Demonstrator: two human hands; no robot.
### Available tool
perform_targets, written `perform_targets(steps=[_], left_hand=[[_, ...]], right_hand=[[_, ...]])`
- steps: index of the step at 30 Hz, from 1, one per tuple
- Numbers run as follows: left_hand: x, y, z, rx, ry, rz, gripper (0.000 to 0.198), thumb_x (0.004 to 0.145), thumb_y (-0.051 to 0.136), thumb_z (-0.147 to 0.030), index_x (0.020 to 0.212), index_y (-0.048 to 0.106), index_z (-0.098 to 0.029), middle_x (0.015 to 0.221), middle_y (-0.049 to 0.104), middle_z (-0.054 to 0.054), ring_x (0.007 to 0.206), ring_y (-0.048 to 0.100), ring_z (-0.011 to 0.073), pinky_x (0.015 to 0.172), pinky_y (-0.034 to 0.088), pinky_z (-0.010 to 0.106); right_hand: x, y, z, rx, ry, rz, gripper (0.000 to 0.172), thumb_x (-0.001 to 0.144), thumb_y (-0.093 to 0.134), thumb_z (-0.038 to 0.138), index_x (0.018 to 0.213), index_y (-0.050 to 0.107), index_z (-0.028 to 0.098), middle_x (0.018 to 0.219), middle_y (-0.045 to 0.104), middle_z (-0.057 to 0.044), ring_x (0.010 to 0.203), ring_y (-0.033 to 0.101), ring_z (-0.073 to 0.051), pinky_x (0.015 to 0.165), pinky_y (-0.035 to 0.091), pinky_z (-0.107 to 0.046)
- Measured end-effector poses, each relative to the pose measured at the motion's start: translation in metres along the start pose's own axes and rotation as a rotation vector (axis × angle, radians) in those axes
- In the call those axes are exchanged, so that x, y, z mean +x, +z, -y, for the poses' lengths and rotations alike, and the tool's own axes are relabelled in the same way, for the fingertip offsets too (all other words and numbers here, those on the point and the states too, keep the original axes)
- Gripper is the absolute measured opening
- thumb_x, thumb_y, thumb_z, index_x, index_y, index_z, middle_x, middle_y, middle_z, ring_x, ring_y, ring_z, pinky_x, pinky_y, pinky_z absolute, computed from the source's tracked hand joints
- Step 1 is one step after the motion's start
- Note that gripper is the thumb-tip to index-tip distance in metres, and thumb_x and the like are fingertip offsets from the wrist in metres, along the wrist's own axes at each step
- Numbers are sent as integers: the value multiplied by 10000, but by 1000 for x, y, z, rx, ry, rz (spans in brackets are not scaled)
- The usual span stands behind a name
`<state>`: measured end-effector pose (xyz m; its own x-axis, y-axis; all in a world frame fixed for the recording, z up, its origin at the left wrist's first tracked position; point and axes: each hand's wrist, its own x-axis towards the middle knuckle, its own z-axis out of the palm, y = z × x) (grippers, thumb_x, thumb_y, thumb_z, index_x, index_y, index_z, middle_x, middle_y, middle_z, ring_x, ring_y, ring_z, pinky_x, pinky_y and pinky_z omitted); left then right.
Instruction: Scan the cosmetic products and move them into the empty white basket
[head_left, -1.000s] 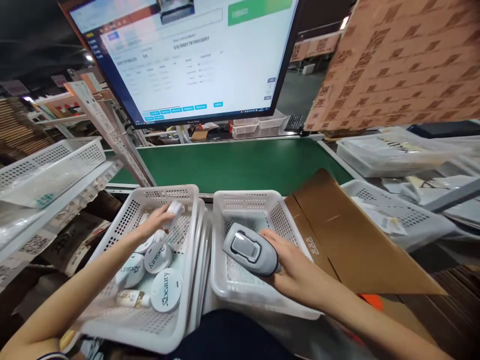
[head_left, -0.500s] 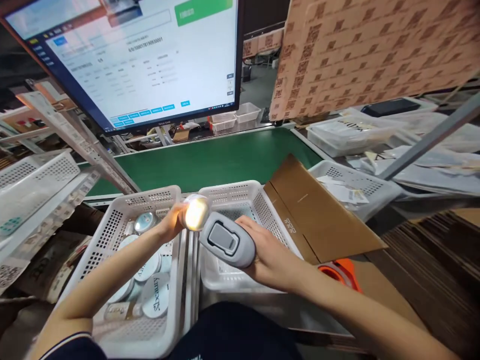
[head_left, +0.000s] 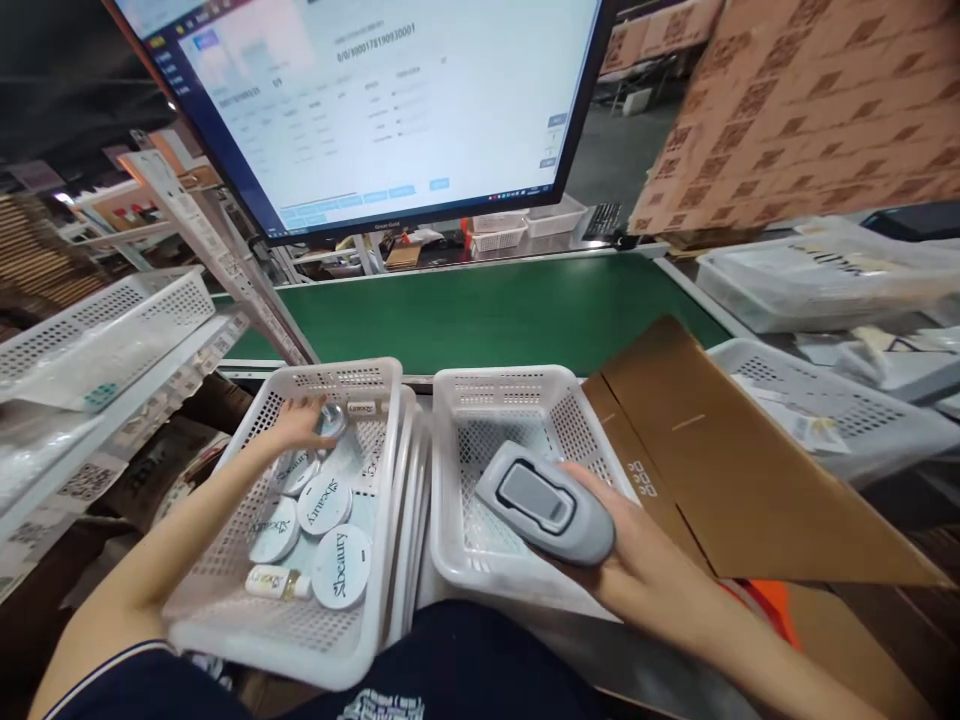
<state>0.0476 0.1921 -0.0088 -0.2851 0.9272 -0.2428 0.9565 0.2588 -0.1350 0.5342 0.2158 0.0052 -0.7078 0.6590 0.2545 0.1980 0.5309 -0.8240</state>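
Note:
My left hand [head_left: 298, 425] is inside the left white basket [head_left: 386, 560], its fingers and thumb closed around the side of a small round jar [head_left: 332, 421] with a shiny lid. Below it lie several white round containers [head_left: 341, 567] lettered "beauty" and a small white-labelled bottle [head_left: 276, 582]. Another small bottle [head_left: 363, 408] rests by the basket's far wall. Wrapped round a grey handheld barcode scanner [head_left: 546, 503], my right hand [head_left: 619, 545] holds it above the right white basket [head_left: 459, 555]. The palm is hidden behind the scanner.
A monitor [head_left: 420, 120] stands beyond a green conveyor belt [head_left: 450, 310]. An opened cardboard flap [head_left: 720, 460] leans beside the right basket, with an orange object [head_left: 776, 605] partly under it. Further right is a basket with papers [head_left: 885, 440]; a shelf basket [head_left: 172, 310] stands left.
My left hand has moved from the scanner's front, where it held a brightly lit item, down to the jar in the left basket. The scanner's light no longer shows. The view has turned.

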Motion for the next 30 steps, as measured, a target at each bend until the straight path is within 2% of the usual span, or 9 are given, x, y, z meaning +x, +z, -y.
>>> perform_targets(steps=[5, 10, 13, 16, 18, 20, 23, 26, 30], left_hand=[[-23, -7, -8, 35, 89, -313, 867, 788, 818, -410, 1527, 542, -49, 1428, 638, 320, 1384, 562, 532, 1239, 341, 678], [-58, -45, -72, 65, 330, -750, 692, 903, 706, -297, 1548, 500, -156, 1495, 598, 230, 1456, 516, 417, 1321, 243, 630], [-71, -53, -114, 18, 490, -792, 678, 954, 707, -328, 1575, 476, -184, 1510, 599, 208, 1500, 493, 391, 1347, 196, 617], [-73, -58, -129, -60, 625, -674, 937, 917, 777, -577, 1664, 376, -178, 1585, 543, 229, 1540, 451, 427, 1359, 156, 644], [-71, -63, -116, -117, 639, -569, 1084, 889, 752, -721, 1713, 298, -182, 1653, 482, 236, 1554, 436, 443, 1348, 212, 650], [-69, -65, -85, -127, 545, -486, 946, 961, 674, -695, 1687, 360, -177, 1642, 502, 230, 1512, 493, 429, 1293, 354, 619], [-69, -47, -28, 7, 339, -235, 604, 985, 665, -384, 1517, 571, -114, 1461, 651, 237, 1350, 624, 417, 1145, 516, 581], [-74, -11, 18, 128, 246, 94, 751, 771, 730, -150, 1506, 586, -106, 1501, 651, 243, 1372, 613, 445, 1139, 518, 608], [-78, 19, 48, 46, 231, 117, 819, 756, 746, -300, 1531, 553, -116, 1494, 646, 249, 1366, 616, 451, 1146, 513, 596]], right_hand=[[33, 12, 14, -88, -85, 80, 170, 846, 617, 144, 993, 594, 226, 1076, 618, -83, 900, 657, -229, 765, 593, -368], [56, 19, 30, -203, -71, 89, 219, 839, 626, 142, 1034, 568, 221, 1168, 599, -111, 923, 649, -248, 793, 586, -406], [50, 17, 27, -247, -55, 53, 180, 852, 606, 186, 1024, 565, 216, 1115, 593, -111, 895, 657, -263, 770, 589, -423], [21, 5, 17, -231, -56, -14, 209, 835, 578, 186, 1041, 586, 223, 1103, 612, -111, 906, 687, -270, 754, 606, -410], [-4, -7, 8, -210, -52, -63, 232, 851, 578, 188, 1074, 616, 239, 1112, 642, -109, 896, 709, -260, 718, 613, -373], [-28, -19, -1, -197, -19, -99, 235, 896, 602, 219, 1120, 654, 262, 1126, 683, -108, 885, 733, -261, 699, 622, -356], [-52, -30, -14, -189, 88, -129, 278, 941, 664, 306, 1218, 684, 311, 1107, 738, -91, 875, 757, -286, 701, 634, -371], [-57, -24, -22, -143, 188, -80, 203, 978, 667, 365, 1174, 693, 321, 1079, 744, -75, 880, 746, -285, 724, 631, -385], [-35, -6, -17, -114, 117, 32, 136, 945, 601, 278, 1069, 648, 250, 1162, 690, -101, 949, 703, -270, 773, 607, -389]])
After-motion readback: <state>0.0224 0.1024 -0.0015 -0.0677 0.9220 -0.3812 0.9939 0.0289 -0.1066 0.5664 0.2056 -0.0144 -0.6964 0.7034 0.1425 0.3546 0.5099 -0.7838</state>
